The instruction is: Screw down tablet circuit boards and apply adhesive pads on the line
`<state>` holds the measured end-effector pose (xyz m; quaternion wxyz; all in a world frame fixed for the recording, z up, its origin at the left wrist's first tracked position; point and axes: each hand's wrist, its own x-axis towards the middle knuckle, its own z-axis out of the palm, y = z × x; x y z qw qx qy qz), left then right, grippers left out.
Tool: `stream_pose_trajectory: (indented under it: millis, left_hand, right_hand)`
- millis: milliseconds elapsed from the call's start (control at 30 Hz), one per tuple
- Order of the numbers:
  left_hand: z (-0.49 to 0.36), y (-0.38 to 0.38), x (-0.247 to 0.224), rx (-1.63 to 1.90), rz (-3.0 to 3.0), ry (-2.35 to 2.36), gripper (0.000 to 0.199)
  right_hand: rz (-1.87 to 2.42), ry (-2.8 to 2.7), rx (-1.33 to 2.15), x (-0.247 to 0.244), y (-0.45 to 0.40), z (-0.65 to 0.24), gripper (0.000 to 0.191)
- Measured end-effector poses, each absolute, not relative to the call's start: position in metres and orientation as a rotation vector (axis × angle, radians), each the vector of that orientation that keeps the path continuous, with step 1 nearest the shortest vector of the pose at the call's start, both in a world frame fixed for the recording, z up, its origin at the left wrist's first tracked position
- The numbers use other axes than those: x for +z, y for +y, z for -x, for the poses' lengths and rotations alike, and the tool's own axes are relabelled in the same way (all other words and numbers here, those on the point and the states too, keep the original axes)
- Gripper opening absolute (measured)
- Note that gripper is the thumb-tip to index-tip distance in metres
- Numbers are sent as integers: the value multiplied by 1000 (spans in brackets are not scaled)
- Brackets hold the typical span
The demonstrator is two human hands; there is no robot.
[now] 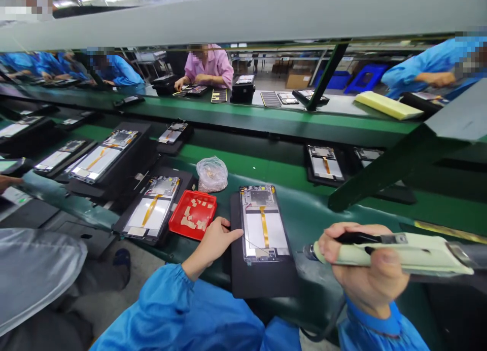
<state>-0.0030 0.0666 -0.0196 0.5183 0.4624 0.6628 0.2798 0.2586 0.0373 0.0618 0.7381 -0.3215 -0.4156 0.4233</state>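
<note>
My right hand (365, 270) is shut around a pale green electric screwdriver (395, 253) with a black switch, its tip pointing left toward the tablet. My left hand (213, 244) rests with its fingertips on the edge of a black fixture (262, 282). That fixture holds an open tablet housing (264, 224) with a metal plate, white panels and an amber ribbon strip. A red tray (193, 214) with several tan tape scraps sits just beyond my left hand, and a clear plastic bag (212, 174) of small pinkish parts lies behind it.
A green conveyor belt (243, 161) carries several more black fixtures with tablet housings. Co-workers in pink and blue sit across the line. A grey sleeve (34, 275) shows at lower left. A green metal frame (384, 168) crosses the right side, under a long overhead panel.
</note>
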Motion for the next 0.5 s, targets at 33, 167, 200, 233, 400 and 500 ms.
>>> stream_pose_trajectory:
  millis: [33, 167, 200, 233, 400, 500]
  left_hand:
    - [1, 66, -17, 688, -1036, 1503, 46]
    - [-12, 65, -3, 734, -834, 1127, 56]
    - [-15, 67, 0, 767, -792, 1091, 58]
    - [-17, 72, 2, 805, -750, 1072, 58]
    - [-27, 137, 15, 960, -832, 1132, 53]
    - [-36, 210, 30, 982, -1005, 1245, 50]
  right_hand:
    - [709, -901, 922, 63, 38, -261, 26]
    - [707, -876, 911, 70, 39, -274, 28]
    - [713, -871, 899, 73, 39, -278, 28]
    - [723, -865, 877, 76, 39, -282, 28]
    - [823, -810, 748, 84, 38, -309, 33]
    - [860, -786, 722, 84, 42, -323, 35]
